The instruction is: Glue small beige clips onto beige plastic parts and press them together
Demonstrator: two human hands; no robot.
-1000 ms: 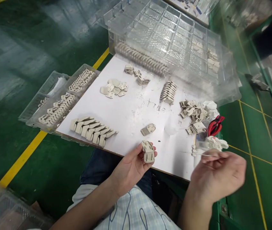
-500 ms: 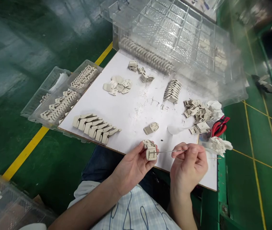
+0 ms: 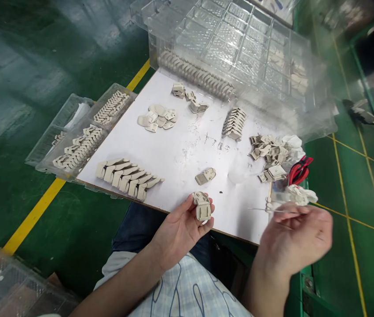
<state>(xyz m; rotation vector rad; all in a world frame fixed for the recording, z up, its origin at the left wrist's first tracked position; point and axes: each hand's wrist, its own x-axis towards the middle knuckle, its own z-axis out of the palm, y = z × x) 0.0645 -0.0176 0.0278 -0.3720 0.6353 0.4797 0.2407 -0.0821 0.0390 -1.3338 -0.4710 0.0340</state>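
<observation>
In the head view, my left hand (image 3: 175, 235) is closed around a beige hinged plastic part (image 3: 203, 210), its slotted face turned upward. My right hand (image 3: 297, 242) pinches a thin metal rod (image 3: 257, 209) whose tip points left, apart from the plastic part. Just above my left hand, a single flat beige piece (image 3: 206, 176) lies on the white board. Beyond my right hand is a heap of loose beige parts (image 3: 269, 149), with red-handled pliers (image 3: 299, 170) beside it.
Beige parts stand in a slanted row (image 3: 129, 176) at the board's near left. Flat pieces (image 3: 157, 116) and a short stack (image 3: 234, 123) lie farther back. A clear compartment case (image 3: 220, 48) covers the far edge. Filled clear trays (image 3: 66, 119) sit left of the white board (image 3: 174, 149).
My right hand has moved right, drawing the rod away from the plastic part. My left hand still holds that part, and the whole view has shifted slightly.
</observation>
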